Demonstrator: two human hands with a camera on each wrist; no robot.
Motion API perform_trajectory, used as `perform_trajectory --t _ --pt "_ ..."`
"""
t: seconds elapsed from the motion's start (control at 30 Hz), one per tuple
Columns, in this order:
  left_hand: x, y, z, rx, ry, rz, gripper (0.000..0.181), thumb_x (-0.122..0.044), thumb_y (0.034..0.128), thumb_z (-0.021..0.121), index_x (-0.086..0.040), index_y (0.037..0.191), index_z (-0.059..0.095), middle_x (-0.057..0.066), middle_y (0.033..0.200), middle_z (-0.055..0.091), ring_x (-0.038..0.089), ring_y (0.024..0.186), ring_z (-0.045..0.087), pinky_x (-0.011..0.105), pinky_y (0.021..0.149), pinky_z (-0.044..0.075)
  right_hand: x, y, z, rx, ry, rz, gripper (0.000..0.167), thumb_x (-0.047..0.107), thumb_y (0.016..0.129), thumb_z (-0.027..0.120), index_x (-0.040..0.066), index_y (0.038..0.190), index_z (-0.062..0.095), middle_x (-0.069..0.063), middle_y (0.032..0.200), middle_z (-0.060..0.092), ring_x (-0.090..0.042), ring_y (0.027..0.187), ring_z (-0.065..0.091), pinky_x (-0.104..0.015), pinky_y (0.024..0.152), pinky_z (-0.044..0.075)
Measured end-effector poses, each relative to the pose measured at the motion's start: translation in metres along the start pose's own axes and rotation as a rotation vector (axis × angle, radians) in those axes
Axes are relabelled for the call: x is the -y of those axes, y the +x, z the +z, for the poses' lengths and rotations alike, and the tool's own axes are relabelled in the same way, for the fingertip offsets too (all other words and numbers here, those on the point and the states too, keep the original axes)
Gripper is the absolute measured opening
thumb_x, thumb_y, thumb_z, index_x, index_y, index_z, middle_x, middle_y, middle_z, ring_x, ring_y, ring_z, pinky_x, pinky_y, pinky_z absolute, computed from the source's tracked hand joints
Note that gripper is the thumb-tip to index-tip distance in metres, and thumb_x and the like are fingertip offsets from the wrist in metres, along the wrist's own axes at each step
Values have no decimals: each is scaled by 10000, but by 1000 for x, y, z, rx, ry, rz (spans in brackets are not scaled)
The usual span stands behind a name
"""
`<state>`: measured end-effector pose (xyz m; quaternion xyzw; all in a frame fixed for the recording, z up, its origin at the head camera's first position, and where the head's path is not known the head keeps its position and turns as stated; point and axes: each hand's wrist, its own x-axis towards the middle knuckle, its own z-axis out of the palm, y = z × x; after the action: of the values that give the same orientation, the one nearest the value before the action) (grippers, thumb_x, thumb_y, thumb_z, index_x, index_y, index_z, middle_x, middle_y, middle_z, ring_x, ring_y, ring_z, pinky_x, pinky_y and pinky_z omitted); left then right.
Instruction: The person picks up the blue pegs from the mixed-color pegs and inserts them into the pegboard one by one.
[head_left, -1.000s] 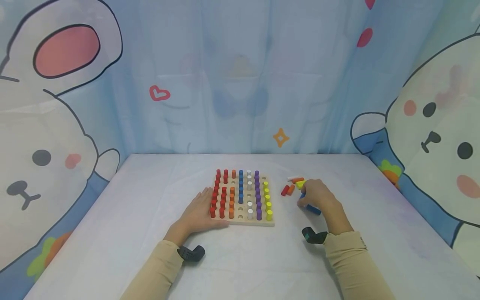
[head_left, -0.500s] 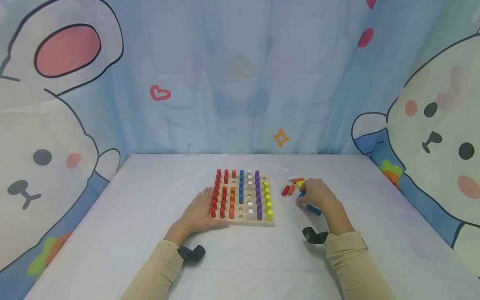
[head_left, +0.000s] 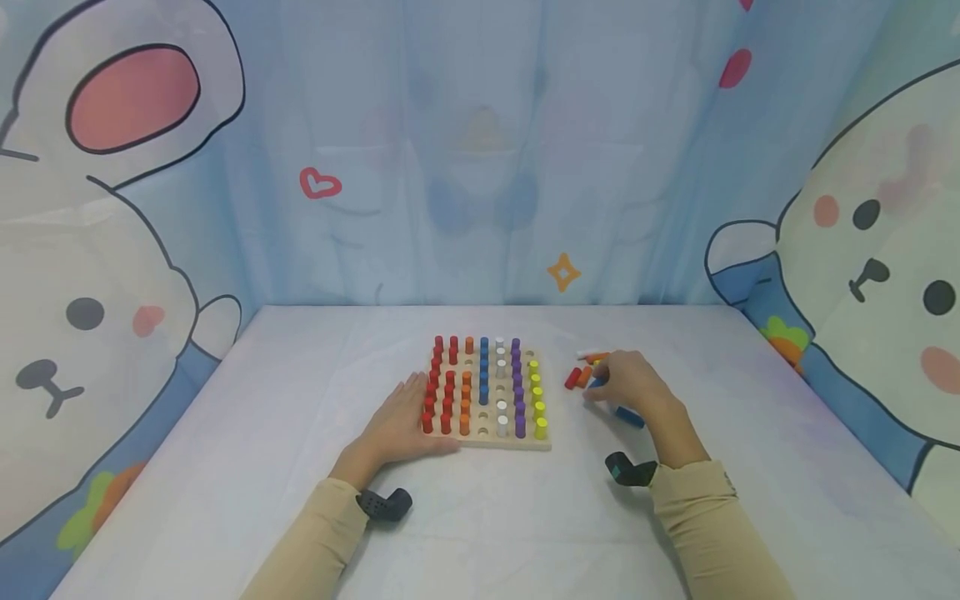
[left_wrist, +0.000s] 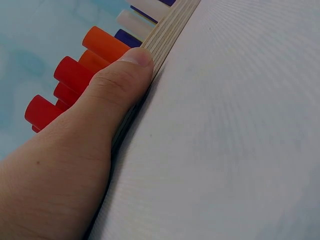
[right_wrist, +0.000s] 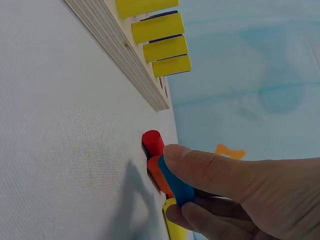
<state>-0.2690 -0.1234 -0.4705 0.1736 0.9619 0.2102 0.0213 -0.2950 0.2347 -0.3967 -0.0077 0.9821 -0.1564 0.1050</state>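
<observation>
A wooden pegboard (head_left: pixel 504 445) stands mid-table with columns of red, orange, blue, white, purple and yellow pegs; several round holes show between them. My left hand (head_left: pixel 392 427) rests against its left side, fingers straight, and the thumb (left_wrist: pixel 117 82) presses along the front edge. To the right of the board, my right hand (head_left: pixel 637 387) pinches a blue peg (right_wrist: pixel 176 184) between thumb and fingers, just above the table. Below that hand lies another blue peg (head_left: pixel 629 417). Loose red (right_wrist: pixel 153 142) and orange pegs (right_wrist: pixel 157 172) sit close behind the pinched one.
A loose white peg (head_left: pixel 590 353) and a yellow peg (right_wrist: pixel 175 224) belong to the small pile by my right hand. Dark wrist cameras (head_left: pixel 384 504) are strapped to both wrists. A cartoon-printed curtain (head_left: pixel 480 208) hangs behind the white-covered table (head_left: pixel 480 533).
My right hand has shifted slightly left and up, carrying the blue peg away from the other blue one. The left hand stays against the pegboard.
</observation>
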Motion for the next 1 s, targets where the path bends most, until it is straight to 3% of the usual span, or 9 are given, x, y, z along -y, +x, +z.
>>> perform_trajectory --t 0.5,0.77,1.0 --pt "1 0 0 -6 21 16 1235 -817 652 578 -62 1525 138 94 1595 173 220 1488 108 397 1214 126 4 -2 0 -75 57 -96 281 228 793 764 51 996 686 -127 975 658 -222 808 537 -352 741 532" --pt "0 0 -1 -3 22 10 1226 -807 655 586 -66 1526 143 89 1594 183 221 1487 116 400 1214 129 7 -2 2 -102 93 -137 467 244 792 766 -8 1167 650 -168 1125 663 -237 906 590 -361 791 555" --pt "0 -1 -1 -3 18 11 1227 -806 654 588 -61 1524 149 94 1592 186 224 1487 117 400 1214 128 13 -2 0 -90 106 -185 457 256 796 763 6 1163 655 -157 1098 670 -264 957 615 -393 812 555"
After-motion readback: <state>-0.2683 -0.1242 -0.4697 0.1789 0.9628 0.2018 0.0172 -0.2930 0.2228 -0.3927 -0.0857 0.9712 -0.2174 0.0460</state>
